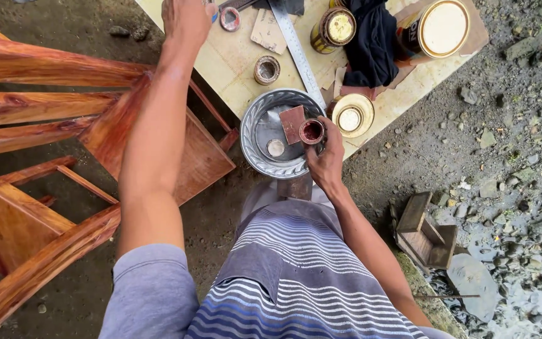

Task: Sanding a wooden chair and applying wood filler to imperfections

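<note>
a: which step is this, would you say?

b: looks like the stain is being readied. the right hand [326,162] has its fingers curled round a small cup [312,131] of dark red liquid, held over the rim of the metal basin [255,154].

a: and the other hand?

b: the left hand [186,20] is stretched far out over the pale board [233,63], near a roll of tape [229,19]. its fingers run past the top edge, so i cannot tell how open they are or whether they hold anything.

a: what would the next move need?

b: a level cup, i'd judge. it is open, and a sandpaper scrap [293,123] leans right beside it.

a: room to move?

b: tight. a steel ruler [297,50] and a gold lid [351,115] crowd the basin, and the reddish chair frame [64,119] sits under the left arm. open gravel [509,144] lies to the right.
</note>
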